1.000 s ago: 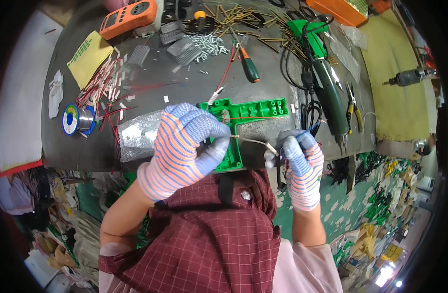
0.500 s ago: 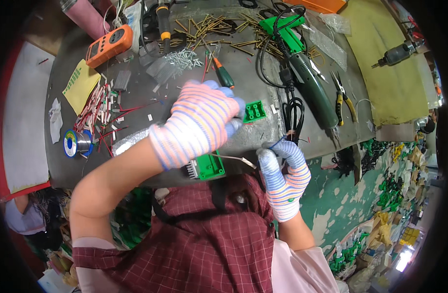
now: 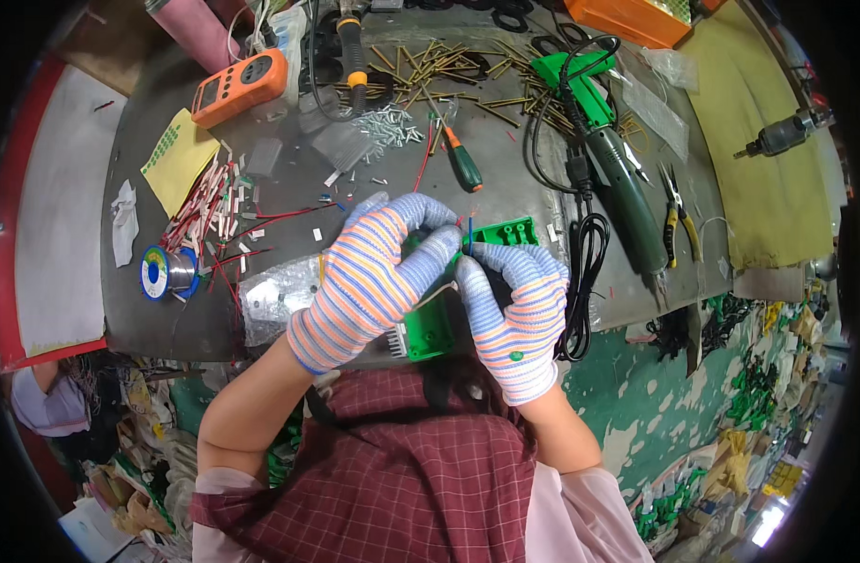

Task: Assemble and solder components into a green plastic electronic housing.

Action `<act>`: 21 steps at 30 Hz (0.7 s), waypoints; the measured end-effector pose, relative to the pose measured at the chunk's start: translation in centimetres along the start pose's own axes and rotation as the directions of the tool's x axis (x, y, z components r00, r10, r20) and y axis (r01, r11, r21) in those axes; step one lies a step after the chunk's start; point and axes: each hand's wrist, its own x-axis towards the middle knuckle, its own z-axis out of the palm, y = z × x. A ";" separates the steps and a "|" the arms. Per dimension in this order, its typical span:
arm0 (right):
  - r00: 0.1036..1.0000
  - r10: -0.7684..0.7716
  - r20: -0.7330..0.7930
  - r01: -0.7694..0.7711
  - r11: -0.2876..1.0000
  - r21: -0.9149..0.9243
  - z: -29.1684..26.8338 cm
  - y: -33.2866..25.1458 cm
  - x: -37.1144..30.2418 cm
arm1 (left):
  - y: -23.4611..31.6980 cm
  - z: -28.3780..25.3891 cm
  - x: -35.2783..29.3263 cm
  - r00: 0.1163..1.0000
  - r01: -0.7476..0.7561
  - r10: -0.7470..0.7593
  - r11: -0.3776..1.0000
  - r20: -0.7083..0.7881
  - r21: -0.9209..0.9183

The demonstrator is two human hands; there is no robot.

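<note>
My left hand [image 3: 378,277], in a striped knit glove, is closed in a pinch close to the fingertips of my right hand [image 3: 519,314], gloved alike. Thin red and blue wire ends [image 3: 470,230] stick up at the right fingertips, which are pinched together on them. What the left fingers hold is hidden. Just behind the hands lies a small green plastic housing part [image 3: 510,232] with round posts. Below the hands, at the table edge, sits an open green case [image 3: 432,330] with a white ribbed side. A pale cable [image 3: 437,294] runs from it toward my right hand.
A green-handled screwdriver [image 3: 463,164] lies beyond the hands, near loose screws [image 3: 388,129]. To the left are red-and-white wires [image 3: 200,206], a solder spool [image 3: 167,272] and an orange meter [image 3: 242,87]. Rightward lie a green power tool [image 3: 622,197], black cord [image 3: 588,272] and pliers [image 3: 676,220].
My left hand has turned and come down to meet the right, which moved up and left. Both now pinch close together in front of the small green housing part. The view has shifted slightly.
</note>
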 end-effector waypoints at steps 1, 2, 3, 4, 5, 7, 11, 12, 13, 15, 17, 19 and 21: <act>1.000 0.010 -0.006 -0.010 1.000 -0.013 0.2 -0.1 0.1 | 0.1 0.0 0.0 0.999 0.051 -0.051 0.997 0.011 -0.059; 1.000 0.010 -0.005 -0.010 1.000 -0.014 0.3 -0.1 0.1 | 0.1 -0.2 -0.1 0.999 0.052 -0.051 0.997 0.011 -0.061; 1.000 -0.016 0.004 0.016 1.000 -0.024 0.4 -0.1 0.2 | 0.1 -0.4 -0.1 0.993 0.110 -0.106 0.991 0.050 -0.070; 0.999 -0.042 0.012 0.043 0.999 -0.033 0.5 -0.1 0.2 | 0.0 -0.5 -0.1 0.983 0.167 -0.160 0.983 0.090 -0.078; 0.999 -0.045 0.016 0.045 0.998 -0.034 0.5 -0.2 0.1 | 0.0 -0.5 -0.1 0.983 0.168 -0.161 0.982 0.087 -0.081; 1.000 -0.022 0.010 0.023 0.999 -0.036 0.6 -0.4 0.1 | -0.1 -0.4 -0.1 0.994 0.076 -0.071 0.995 0.080 -0.064; 1.000 -0.019 0.017 0.020 0.999 -0.037 0.6 -0.4 0.1 | -0.2 -0.4 -0.1 0.997 0.039 -0.037 0.999 0.070 -0.026; 0.999 -0.021 0.034 0.023 0.999 -0.048 0.5 -0.4 0.2 | -0.1 -0.5 -0.1 0.997 0.025 -0.024 1.000 0.075 -0.008; 0.998 -0.023 0.052 0.026 0.998 -0.058 0.5 -0.5 0.2 | 0.0 -0.5 0.0 0.997 0.011 -0.012 1.000 0.081 0.011; 0.996 -0.058 0.060 0.061 0.997 -0.053 0.4 -0.3 0.3 | 0.0 -0.6 0.0 0.996 0.013 -0.014 1.000 0.092 0.007; 0.990 -0.135 0.035 0.136 0.990 -0.023 0.0 0.2 0.5 | 0.3 -0.8 0.1 0.995 0.016 -0.016 1.000 0.102 0.002; 0.986 -0.167 -0.015 0.167 0.986 0.004 -1.3 0.7 1.2 | 0.9 -1.3 0.3 0.980 -0.036 0.020 0.996 0.196 0.078; 0.931 -0.364 -0.028 0.360 0.928 -0.095 -2.8 0.6 3.0 | 0.7 -1.3 0.4 0.973 -0.040 0.030 0.998 0.227 0.041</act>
